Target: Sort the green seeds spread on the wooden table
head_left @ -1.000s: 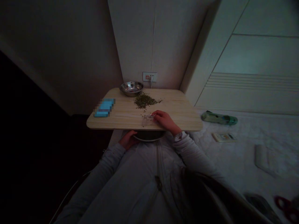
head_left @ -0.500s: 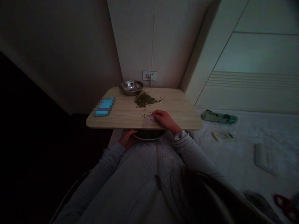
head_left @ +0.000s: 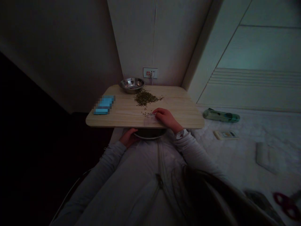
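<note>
Head view: my right hand is pinching a thin, clear piece on the table near stray grains, and my left hand is gripping the bowl by its rim, probably steadying it close beneath the table's front edge; the grain pile is lying farther back.

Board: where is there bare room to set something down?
Bare wood lies between the blue item and the grains, and along the right side beyond the right hand. Crowded: rear, steel bowl beside grains; front centre, hand at clear plastic.
</note>
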A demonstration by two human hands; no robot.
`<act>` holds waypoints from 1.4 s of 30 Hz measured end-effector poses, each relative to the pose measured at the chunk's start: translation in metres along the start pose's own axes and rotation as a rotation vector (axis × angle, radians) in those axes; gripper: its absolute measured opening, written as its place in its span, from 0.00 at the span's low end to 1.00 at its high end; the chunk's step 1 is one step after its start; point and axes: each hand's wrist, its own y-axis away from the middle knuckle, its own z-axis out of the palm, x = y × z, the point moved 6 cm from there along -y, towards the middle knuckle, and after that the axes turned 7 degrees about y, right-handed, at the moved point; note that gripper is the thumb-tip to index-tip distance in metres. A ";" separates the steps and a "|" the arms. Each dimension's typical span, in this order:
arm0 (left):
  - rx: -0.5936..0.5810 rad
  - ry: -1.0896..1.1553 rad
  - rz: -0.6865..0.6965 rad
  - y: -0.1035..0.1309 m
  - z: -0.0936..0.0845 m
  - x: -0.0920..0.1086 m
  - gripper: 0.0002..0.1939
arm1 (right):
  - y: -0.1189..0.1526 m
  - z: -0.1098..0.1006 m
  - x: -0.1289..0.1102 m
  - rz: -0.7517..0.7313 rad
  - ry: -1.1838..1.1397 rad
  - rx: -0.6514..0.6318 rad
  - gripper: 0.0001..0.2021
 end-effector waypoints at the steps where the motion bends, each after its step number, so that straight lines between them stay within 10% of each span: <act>1: 0.001 0.001 -0.002 0.000 0.000 0.000 0.05 | 0.000 0.000 0.000 0.003 -0.002 0.002 0.13; 42: 0.021 0.011 -0.025 0.002 0.001 0.000 0.04 | 0.003 -0.006 -0.003 0.024 0.030 0.072 0.12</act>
